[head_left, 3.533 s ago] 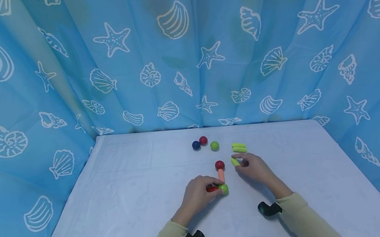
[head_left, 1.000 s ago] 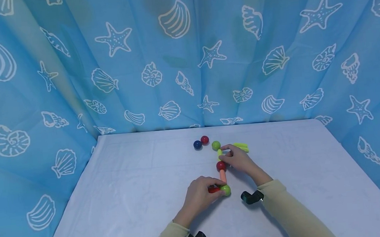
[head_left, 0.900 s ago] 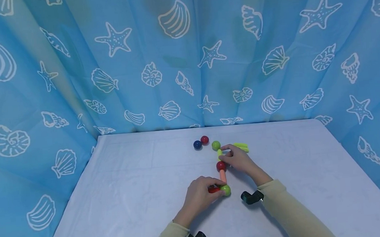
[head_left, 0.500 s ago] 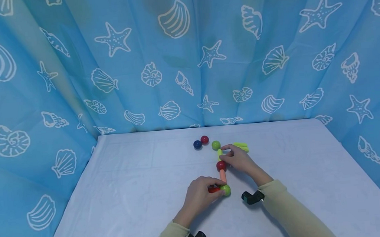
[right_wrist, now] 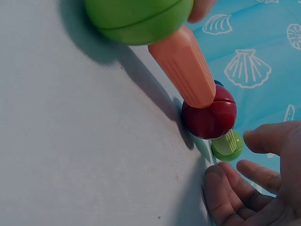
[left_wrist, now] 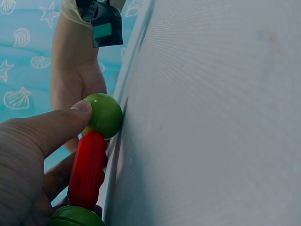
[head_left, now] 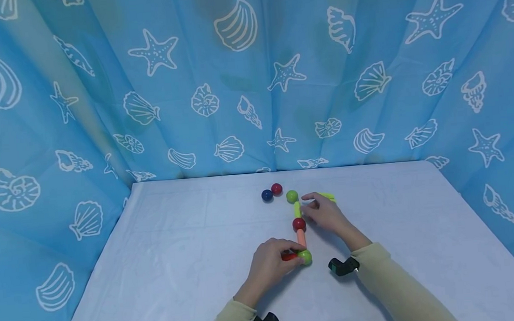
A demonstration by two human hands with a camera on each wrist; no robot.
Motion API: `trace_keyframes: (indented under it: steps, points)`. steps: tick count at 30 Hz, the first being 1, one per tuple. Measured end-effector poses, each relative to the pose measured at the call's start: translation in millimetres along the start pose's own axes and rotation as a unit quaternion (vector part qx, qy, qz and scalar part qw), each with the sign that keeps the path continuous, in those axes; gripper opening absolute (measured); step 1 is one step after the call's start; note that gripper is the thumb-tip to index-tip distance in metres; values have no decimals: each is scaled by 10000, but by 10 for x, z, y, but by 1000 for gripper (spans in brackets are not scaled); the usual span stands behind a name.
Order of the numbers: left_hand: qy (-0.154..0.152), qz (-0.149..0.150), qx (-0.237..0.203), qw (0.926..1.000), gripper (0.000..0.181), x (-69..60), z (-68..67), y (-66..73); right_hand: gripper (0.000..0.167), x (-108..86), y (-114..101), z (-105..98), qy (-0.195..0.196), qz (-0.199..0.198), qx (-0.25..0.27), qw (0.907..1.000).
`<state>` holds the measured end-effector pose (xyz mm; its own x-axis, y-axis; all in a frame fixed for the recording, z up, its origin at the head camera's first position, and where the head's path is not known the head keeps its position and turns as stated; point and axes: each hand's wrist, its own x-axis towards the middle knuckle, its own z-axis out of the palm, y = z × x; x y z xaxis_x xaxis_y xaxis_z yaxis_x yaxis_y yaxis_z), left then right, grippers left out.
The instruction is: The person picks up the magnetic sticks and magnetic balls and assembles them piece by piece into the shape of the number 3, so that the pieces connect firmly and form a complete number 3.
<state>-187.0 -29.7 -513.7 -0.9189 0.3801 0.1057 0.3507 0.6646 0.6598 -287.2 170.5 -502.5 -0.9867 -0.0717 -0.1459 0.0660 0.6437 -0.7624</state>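
My left hand (head_left: 271, 262) pinches a green ball (head_left: 306, 257) between thumb and fingers. A red toy rod (left_wrist: 87, 170) joins that ball to another green ball (left_wrist: 76, 216) in the left wrist view. From the pinched ball, a peach rod (head_left: 301, 237) runs away from me to a red ball (head_left: 298, 223). A yellow-green rod (head_left: 297, 209) stands out from the red ball's far side. Beside it hovers my right hand (head_left: 327, 215), thumb and fingers parted and holding nothing. Another green ball (head_left: 292, 196) lies by the rod's far end; whether they touch I cannot tell.
Farther back on the white-covered table (head_left: 178, 247) lie a dark blue ball (head_left: 267, 196) and a red ball (head_left: 277, 189). Spare yellow-green rods (head_left: 329, 196) lie partly hidden behind my right hand. A blue shell-print curtain (head_left: 241, 81) hangs beyond the table.
My right hand carried the yellow-green rod leftward to the red ball, then let go and drew slightly right. My left hand keeps its grip on the green ball.
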Motion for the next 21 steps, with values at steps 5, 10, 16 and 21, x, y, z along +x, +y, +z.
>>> trace_keyframes:
  steps: [5,10,16,21]
  points:
    - [-19,-7,26,10000,27,4,-6,2,42,65,-19,23,194,-116,-45,9997]
    - [-9,14,25,10000,27,1,-1,0,40,123,-48,31,361,-246,-183,9989]
    - [-6,42,8,10000,26,4,10,-10,39,188,-79,20,378,-277,-222,9987]
    - [-18,19,6,10000,26,6,5,-11,40,246,-104,36,351,-219,-226,9989]
